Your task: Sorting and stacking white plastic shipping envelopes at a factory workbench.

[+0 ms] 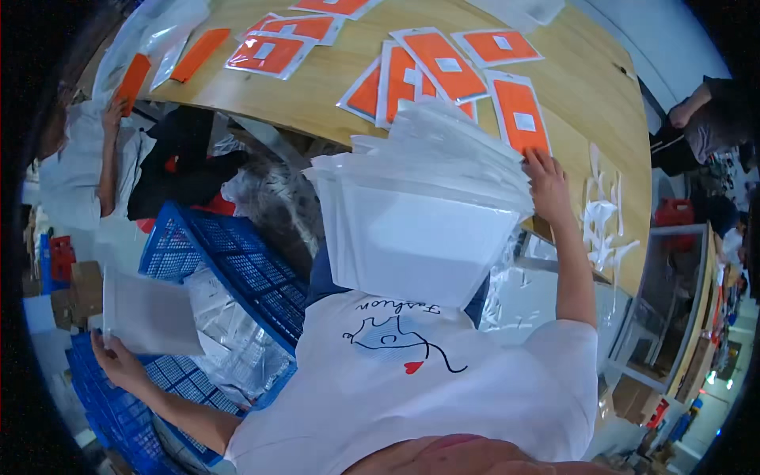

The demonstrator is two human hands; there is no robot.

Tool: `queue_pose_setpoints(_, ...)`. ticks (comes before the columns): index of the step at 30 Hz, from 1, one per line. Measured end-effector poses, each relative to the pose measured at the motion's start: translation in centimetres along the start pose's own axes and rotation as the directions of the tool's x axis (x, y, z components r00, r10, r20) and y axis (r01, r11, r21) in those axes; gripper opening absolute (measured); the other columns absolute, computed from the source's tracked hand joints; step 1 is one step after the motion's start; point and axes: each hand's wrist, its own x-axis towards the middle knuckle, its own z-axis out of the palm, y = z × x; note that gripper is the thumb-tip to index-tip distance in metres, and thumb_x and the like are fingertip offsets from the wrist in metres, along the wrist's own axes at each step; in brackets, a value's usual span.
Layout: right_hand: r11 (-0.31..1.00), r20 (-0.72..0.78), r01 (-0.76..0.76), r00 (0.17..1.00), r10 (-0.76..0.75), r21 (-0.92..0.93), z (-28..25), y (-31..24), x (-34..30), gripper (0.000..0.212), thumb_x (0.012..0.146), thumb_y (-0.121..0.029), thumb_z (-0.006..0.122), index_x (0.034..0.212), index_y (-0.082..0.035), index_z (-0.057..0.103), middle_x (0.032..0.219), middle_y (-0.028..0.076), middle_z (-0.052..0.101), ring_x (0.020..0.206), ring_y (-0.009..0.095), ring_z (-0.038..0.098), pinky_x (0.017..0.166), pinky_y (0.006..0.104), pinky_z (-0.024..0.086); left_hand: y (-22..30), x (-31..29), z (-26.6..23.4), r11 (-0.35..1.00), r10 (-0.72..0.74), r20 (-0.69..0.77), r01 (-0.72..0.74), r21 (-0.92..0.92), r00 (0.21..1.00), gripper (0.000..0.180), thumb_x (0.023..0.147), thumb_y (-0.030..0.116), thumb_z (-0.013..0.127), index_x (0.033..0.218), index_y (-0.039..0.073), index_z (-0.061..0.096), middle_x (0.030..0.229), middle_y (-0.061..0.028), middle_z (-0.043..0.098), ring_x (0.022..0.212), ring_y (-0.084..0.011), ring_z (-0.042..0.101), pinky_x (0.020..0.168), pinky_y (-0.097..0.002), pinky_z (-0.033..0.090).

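Out to the left, my left hand (123, 364) grips the edge of a flat white packet (149, 313) above the blue plastic baskets. My right hand (548, 184) is at the near edge of the table, its fingers closed on the lower end of an orange packet (514, 99) with a clear sleeve and a white label. Beside that hand, a thick fanned stack of white plastic-sleeved packets (416, 229) rests across my lap and leans on the table edge. Several more orange packets (443, 65) lie overlapping beyond the stack.
A blue basket (237, 265) full of clear and white packets stands at my left. White strips (606, 214) lie on the wooden table (582, 59) at the right. At the far left, another person (95, 166) handles an orange piece; someone else (704, 119) is at the right.
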Motion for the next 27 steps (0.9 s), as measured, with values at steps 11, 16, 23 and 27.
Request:
queue_pose_setpoints(11, 0.991, -0.189, -0.088, 0.98, 0.068, -0.098, -2.1, -5.2, -14.1, 0.05, 0.072, -0.011, 0.067, 0.121, -0.012, 0.058, 0.11, 0.007, 0.056, 0.094, 0.026, 0.053, 0.093, 0.0393, 0.04, 17.9, -15.4, 16.8, 0.342, 0.938, 0.235, -0.575, -0.743, 0.255, 0.02, 0.071, -0.002, 0.066, 0.091, 0.003, 0.065, 0.087, -0.0086, 0.065, 0.067, -0.0221, 0.058, 0.059, -0.029, 0.048)
queue_pose_setpoints(16, 0.987, -0.37, -0.157, 0.919, 0.135, -0.031, -1.1, -7.1, -15.6, 0.031, 0.072, -0.009, 0.065, 0.103, -0.012, 0.065, 0.093, 0.004, 0.056, 0.081, 0.023, 0.053, 0.085, 0.0364, 0.041, 23.6, -21.0, 19.9, 0.189, 0.982, 0.158, -0.524, -0.83, 0.105, 0.024, 0.071, -0.003, 0.067, 0.094, 0.002, 0.063, 0.086, -0.009, 0.063, 0.065, -0.0225, 0.057, 0.059, -0.0288, 0.047)
queue_pose_setpoints(23, 0.964, -0.415, -0.246, 0.87, 0.267, 0.103, -0.3, -8.5, -15.8, 0.032, 0.07, -0.009, 0.067, 0.102, -0.012, 0.066, 0.093, 0.003, 0.055, 0.081, 0.022, 0.052, 0.08, 0.0336, 0.042, 24.7, -22.6, 20.8, 0.258, 0.966, 0.242, -0.417, -0.872, 0.091, 0.024, 0.075, -0.005, 0.065, 0.098, 0.003, 0.062, 0.082, -0.0085, 0.06, 0.061, -0.0183, 0.052, 0.056, -0.0259, 0.045)
queue_pose_setpoints(27, 0.962, -0.399, -0.24, 0.876, 0.271, 0.127, -0.4, -8.6, -15.4, 0.034, 0.069, -0.009, 0.068, 0.103, -0.011, 0.066, 0.094, 0.003, 0.055, 0.082, 0.023, 0.052, 0.079, 0.0328, 0.042, 24.6, -22.4, 20.6, 0.336, 0.942, 0.313, -0.342, -0.877, 0.123, 0.025, 0.081, -0.001, 0.063, 0.107, 0.0, 0.061, 0.075, -0.0029, 0.056, 0.061, -0.0093, 0.043, 0.056, -0.0201, 0.039)
